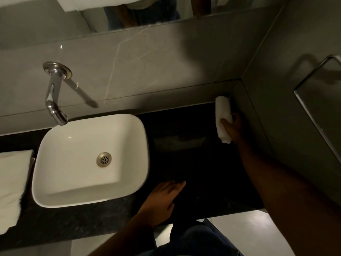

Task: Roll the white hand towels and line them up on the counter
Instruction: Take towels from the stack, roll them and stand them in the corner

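A rolled white hand towel (222,115) lies on the dark counter (184,145) at its far right end, against the side wall. My right hand (232,126) wraps around the roll's near half, thumb on top. My left hand (162,202) rests flat on the counter near its front edge, fingers apart and holding nothing. A stack of folded white towels (13,185) lies at the left end of the counter, left of the basin.
A white vessel basin (88,161) sits on the counter under a chrome wall faucet (53,97). A mirror (129,13) runs along the back wall. A chrome towel ring (313,100) hangs on the right wall.
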